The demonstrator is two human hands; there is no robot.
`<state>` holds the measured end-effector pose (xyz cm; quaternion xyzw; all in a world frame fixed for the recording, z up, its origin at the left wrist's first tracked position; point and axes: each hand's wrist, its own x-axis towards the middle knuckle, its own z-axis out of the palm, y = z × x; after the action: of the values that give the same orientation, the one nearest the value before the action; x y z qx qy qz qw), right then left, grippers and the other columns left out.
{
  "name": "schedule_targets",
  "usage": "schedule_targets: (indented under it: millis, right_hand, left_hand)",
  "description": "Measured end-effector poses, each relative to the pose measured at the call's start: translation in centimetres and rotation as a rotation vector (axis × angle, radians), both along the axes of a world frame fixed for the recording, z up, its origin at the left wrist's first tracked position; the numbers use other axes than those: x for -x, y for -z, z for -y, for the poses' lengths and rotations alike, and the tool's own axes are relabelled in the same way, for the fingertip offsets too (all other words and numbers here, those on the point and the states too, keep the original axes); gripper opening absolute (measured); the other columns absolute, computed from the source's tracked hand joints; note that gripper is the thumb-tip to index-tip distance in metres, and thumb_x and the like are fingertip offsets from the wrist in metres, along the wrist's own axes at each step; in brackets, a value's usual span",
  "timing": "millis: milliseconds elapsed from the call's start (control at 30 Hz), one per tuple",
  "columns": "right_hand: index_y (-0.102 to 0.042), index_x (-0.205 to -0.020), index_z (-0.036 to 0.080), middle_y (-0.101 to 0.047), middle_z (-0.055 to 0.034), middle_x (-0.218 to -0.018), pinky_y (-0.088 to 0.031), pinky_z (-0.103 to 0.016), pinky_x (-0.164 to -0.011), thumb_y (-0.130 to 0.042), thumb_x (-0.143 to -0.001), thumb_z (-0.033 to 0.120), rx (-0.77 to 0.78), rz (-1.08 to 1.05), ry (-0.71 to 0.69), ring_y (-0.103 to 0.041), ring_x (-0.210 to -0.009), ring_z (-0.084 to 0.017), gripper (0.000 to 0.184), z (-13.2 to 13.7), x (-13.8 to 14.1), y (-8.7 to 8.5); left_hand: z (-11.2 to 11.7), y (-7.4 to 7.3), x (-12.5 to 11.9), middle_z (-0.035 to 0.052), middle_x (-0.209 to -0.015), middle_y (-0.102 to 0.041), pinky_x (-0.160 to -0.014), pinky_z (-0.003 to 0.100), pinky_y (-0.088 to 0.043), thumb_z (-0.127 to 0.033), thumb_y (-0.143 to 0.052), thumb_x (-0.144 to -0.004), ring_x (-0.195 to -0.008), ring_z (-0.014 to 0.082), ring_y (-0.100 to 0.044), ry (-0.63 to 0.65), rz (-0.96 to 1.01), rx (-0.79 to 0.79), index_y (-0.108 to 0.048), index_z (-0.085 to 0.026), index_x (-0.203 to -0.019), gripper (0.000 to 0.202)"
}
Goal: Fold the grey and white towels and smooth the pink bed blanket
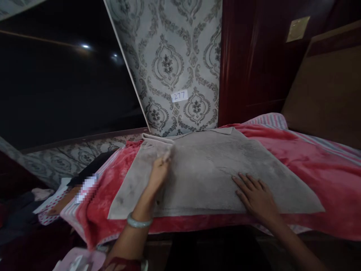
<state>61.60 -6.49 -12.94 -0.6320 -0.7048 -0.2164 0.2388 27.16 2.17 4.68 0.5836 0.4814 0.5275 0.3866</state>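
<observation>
A grey cloth point(208, 169) lies spread flat over a red plush blanket point(324, 165) on a raised surface. My left hand point(158, 173) reaches to the cloth's far left corner, fingers closed on a folded-over flap of it; a pale green bangle point(138, 222) circles that wrist. My right hand point(255, 195) lies flat on the cloth near its front edge, fingers stretched out and pressing down.
Patterned grey wallpaper point(175, 64) with a small "277" label point(179, 96) stands behind. A dark glossy panel point(62, 82) fills the left, dark red wood point(248, 64) the right. Clothes and a polka-dot item point(47, 205) lie low at the left.
</observation>
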Motion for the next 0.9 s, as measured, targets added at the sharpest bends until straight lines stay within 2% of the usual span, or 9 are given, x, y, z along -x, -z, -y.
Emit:
schedule_targets:
  millis: [67, 133, 167, 267, 333, 467, 633, 800, 900]
  right_hand:
    - [-0.058, -0.141, 0.032, -0.055, -0.0058, -0.148, -0.038, -0.055, -0.107, -0.037, -0.100, 0.039, 0.012, -0.006, 0.004, -0.048, -0.135, -0.030, 0.047, 0.0, 0.1, -0.2]
    - [-0.058, -0.142, 0.032, -0.054, -0.0056, -0.149, -0.038, -0.055, -0.107, -0.038, -0.100, 0.038, 0.018, -0.011, 0.005, -0.048, -0.135, -0.030, 0.047, 0.1, 0.2, -0.5]
    - [-0.058, -0.142, 0.032, -0.053, -0.0055, -0.149, -0.038, -0.054, -0.107, -0.039, -0.100, 0.038, 0.019, -0.014, 0.005, -0.048, -0.135, -0.030, 0.046, 0.1, 0.3, -0.6]
    - [-0.057, -0.143, 0.032, -0.052, -0.0056, -0.150, -0.038, -0.054, -0.108, -0.040, -0.100, 0.037, 0.023, -0.032, 0.001, -0.048, -0.135, -0.029, 0.046, 0.2, 0.3, -0.8]
    - [-0.057, -0.143, 0.032, -0.052, -0.0063, -0.150, -0.037, -0.055, -0.108, -0.041, -0.100, 0.037, 0.035, -0.063, -0.007, -0.047, -0.136, -0.030, 0.046, 0.2, 0.2, -0.8]
    - [-0.064, -0.135, 0.025, -0.059, -0.0109, -0.142, -0.039, -0.056, -0.107, -0.045, -0.097, 0.038, 0.079, -0.226, -0.071, -0.050, -0.133, -0.032, 0.044, -0.9, 0.1, -1.4]
    - [-0.063, -0.135, 0.018, -0.071, -0.0115, -0.122, -0.050, -0.040, -0.096, -0.050, -0.091, 0.029, 0.185, -0.578, -0.239, -0.066, -0.105, -0.025, 0.047, -5.5, 1.6, -4.5]
    - [-0.056, -0.142, 0.014, -0.075, -0.0063, -0.089, -0.054, -0.031, -0.077, -0.057, -0.089, 0.024, 0.463, -0.808, -0.150, -0.067, -0.075, -0.020, 0.055, -12.3, 4.5, -8.1]
    - [-0.051, -0.147, 0.012, -0.075, -0.0069, -0.088, -0.055, -0.031, -0.068, -0.056, -0.091, 0.028, 0.510, -0.861, -0.106, -0.067, -0.067, -0.020, 0.058, -15.9, 6.2, -9.0]
  left_hand:
    - [1.6, 2.1, -3.9, 0.0048, -0.108, -0.078, -0.113, 0.044, -0.044, 0.001, -0.055, -0.070, -0.117, 0.0257, -0.066, 0.140, -0.185, -0.076, -0.078, -0.020, -0.093, 0.039]
    - [3.7, 5.1, -6.8, 0.0088, -0.128, -0.070, -0.114, 0.048, -0.043, 0.004, -0.048, -0.069, -0.124, 0.0260, -0.062, 0.284, -0.615, -0.206, -0.073, -0.019, -0.118, 0.059]
    - [4.8, 6.7, -7.7, 0.0126, -0.132, -0.068, -0.113, 0.049, -0.044, 0.005, -0.048, -0.070, -0.127, 0.0281, -0.060, 0.328, -0.809, -0.230, -0.070, -0.017, -0.123, 0.062]
    - [6.8, 10.4, -8.7, 0.0197, -0.147, -0.053, -0.116, 0.054, -0.040, 0.007, -0.043, -0.074, -0.141, 0.0314, -0.047, 0.237, -1.148, -0.344, -0.061, -0.014, -0.136, 0.068]
    - [7.3, 11.6, -8.3, 0.0188, -0.151, -0.049, -0.118, 0.053, -0.039, 0.008, -0.041, -0.075, -0.144, 0.0302, -0.041, 0.200, -1.218, -0.402, -0.056, -0.015, -0.142, 0.072]
    - [7.0, 11.8, -7.6, 0.0167, -0.151, -0.049, -0.119, 0.051, -0.039, 0.008, -0.042, -0.071, -0.144, 0.0298, -0.041, 0.212, -1.217, -0.437, -0.055, -0.015, -0.143, 0.077]
    - [6.8, 11.6, -7.7, 0.0164, -0.151, -0.050, -0.119, 0.051, -0.038, 0.008, -0.041, -0.070, -0.144, 0.0293, -0.042, 0.218, -1.172, -0.437, -0.056, -0.014, -0.142, 0.077]
    - [6.6, 11.7, -7.8, 0.0158, -0.151, -0.050, -0.119, 0.050, -0.038, 0.008, -0.040, -0.069, -0.144, 0.0284, -0.042, 0.223, -1.154, -0.419, -0.056, -0.013, -0.142, 0.077]
    - [6.4, 12.1, -7.7, 0.0163, -0.150, -0.050, -0.118, 0.051, -0.040, 0.009, -0.039, -0.069, -0.143, 0.0280, -0.043, 0.217, -1.154, -0.421, -0.056, -0.013, -0.142, 0.078]
